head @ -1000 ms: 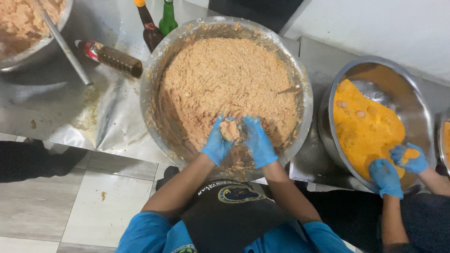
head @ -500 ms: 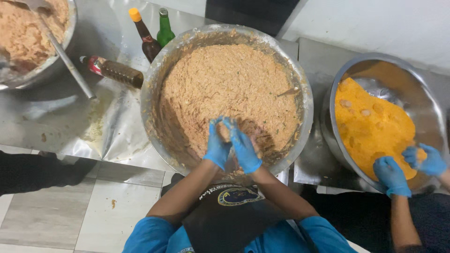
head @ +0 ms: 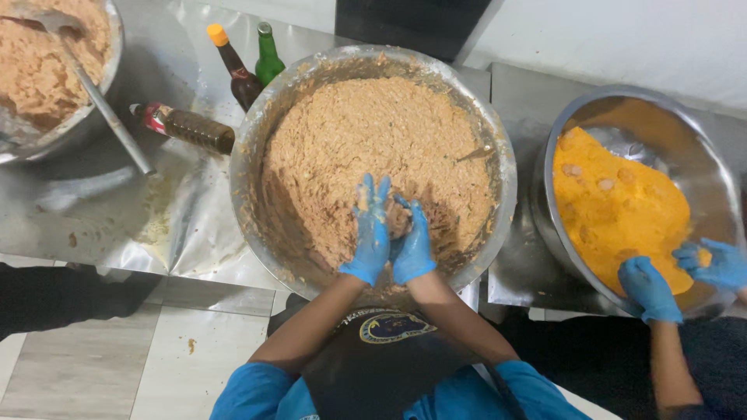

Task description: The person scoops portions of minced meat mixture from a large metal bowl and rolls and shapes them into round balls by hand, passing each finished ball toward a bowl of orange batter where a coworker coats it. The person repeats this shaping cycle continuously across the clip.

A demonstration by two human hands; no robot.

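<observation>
My left hand (head: 369, 232) and my right hand (head: 412, 243) wear blue gloves. They press together, palm to palm, around a small lump of brown mix (head: 398, 219). My left fingers (head: 372, 194) are almost straight; my right ones curl a little round the lump. Both hands are low in the big metal bowl (head: 498, 140), full of the same mix, on the table (head: 163, 210). Beside me, another person's gloved hands (head: 650, 289) work in a bowl of orange mix (head: 618, 204).
</observation>
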